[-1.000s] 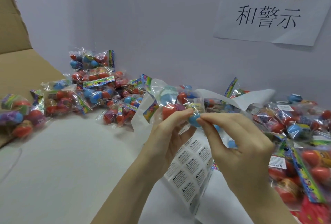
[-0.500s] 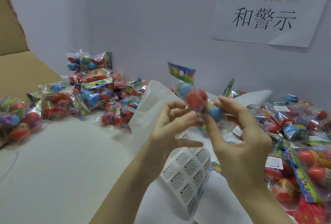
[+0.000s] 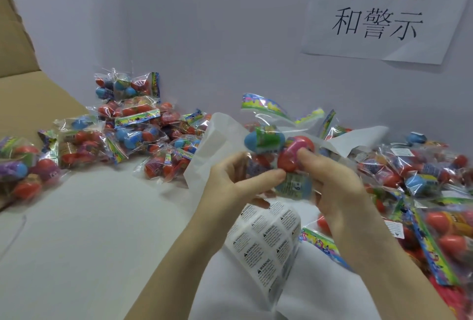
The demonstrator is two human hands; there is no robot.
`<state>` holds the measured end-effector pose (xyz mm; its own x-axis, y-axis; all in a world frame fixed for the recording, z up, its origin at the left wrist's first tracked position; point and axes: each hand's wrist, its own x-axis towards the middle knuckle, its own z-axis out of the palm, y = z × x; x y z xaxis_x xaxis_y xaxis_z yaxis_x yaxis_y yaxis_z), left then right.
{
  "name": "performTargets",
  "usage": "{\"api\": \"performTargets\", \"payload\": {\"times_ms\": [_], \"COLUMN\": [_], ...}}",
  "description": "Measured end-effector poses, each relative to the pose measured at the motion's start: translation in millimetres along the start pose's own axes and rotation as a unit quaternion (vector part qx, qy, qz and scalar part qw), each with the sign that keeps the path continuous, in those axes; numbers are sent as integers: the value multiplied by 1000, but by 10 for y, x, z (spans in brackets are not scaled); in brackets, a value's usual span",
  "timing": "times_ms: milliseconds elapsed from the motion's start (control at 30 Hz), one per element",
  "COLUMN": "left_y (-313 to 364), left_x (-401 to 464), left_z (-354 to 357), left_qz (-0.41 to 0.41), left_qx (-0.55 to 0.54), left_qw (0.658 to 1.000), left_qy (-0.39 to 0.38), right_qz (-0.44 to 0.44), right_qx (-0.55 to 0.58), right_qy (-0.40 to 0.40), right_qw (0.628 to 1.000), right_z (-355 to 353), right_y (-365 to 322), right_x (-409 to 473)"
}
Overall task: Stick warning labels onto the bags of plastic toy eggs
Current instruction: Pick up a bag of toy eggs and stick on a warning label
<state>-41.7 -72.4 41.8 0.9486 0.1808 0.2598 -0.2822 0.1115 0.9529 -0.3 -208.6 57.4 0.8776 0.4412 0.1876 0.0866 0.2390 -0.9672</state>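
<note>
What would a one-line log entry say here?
step: labelling | hands: both hands hold bag of eggs | label sheet: below

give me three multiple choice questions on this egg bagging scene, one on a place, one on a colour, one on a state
1. Where does the sheet of warning labels lie?
A. below the hands
B. taped to the wall
C. inside the cardboard box

2. What colour is the top egg in the held bag?
A. yellow
B. blue
C. black

3. How is the held bag carried?
A. flat on the table
B. by the left hand only
C. by both hands, off the table

Answers: 1 A, the sheet lies under the wrists. 2 B, its shell is blue with a green band. 3 C, the left hand and the right hand both have fingers on it.
</note>
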Motion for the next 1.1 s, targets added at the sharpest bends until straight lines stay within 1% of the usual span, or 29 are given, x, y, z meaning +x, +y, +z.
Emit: {"api": "performTargets", "payload": {"times_ms": [100,233,300,367,433,500,567,600,667,700,767,800,833,900,1000,1067,1100], "left_y": [12,17,20,25,24,54,91,104,131,142,149,149,155,164,159,157,158], "left_x": [-10,-20,-24,-16,11,41,62,67,66,65,62,62,61,50,17,5,1], "left_z": [-8,-19,-4,20,2,-79,-178,-219,-266,-275,-295,-310,-323,-361,-450,-488,-490], "left_qz": [-9,-27,-19,9,45,71,83,83,65,53,30,18,8,-1,-42,-68,-65], "left_qx": [63,47,46,32,-23,-107,-176,-199,-213,-212,-214,-219,-220,-205,-182,-182,-199], "left_qw": [998,997,997,999,995,975,951,941,930,930,937,938,940,946,964,970,970], "left_qy": [-28,-56,-51,-12,84,182,239,262,293,296,276,267,262,252,191,145,128], "right_qz": [-54,-119,-137,-144,-134,-110,-79,-61,-28,-14,3,4,0,-14,-32,-21,-18], "right_qx": [-17,-104,-115,-106,-98,-102,-148,-196,-320,-370,-412,-409,-388,-311,-193,-139,-128], "right_qy": [23,48,50,50,60,87,107,107,81,61,36,34,41,72,105,112,113], "right_qw": [998,986,983,983,984,985,980,973,943,927,911,912,921,948,975,984,985], "right_z": [9,39,44,56,35,-20,-48,-42,-15,3,35,37,23,-27,-84,-105,-109], "right_y": [39,40,62,93,121,149,199,237,348,412,498,513,522,511,440,409,403], "right_x": [-27,-58,-50,-33,7,59,100,106,109,109,105,103,108,126,151,158,159]}}
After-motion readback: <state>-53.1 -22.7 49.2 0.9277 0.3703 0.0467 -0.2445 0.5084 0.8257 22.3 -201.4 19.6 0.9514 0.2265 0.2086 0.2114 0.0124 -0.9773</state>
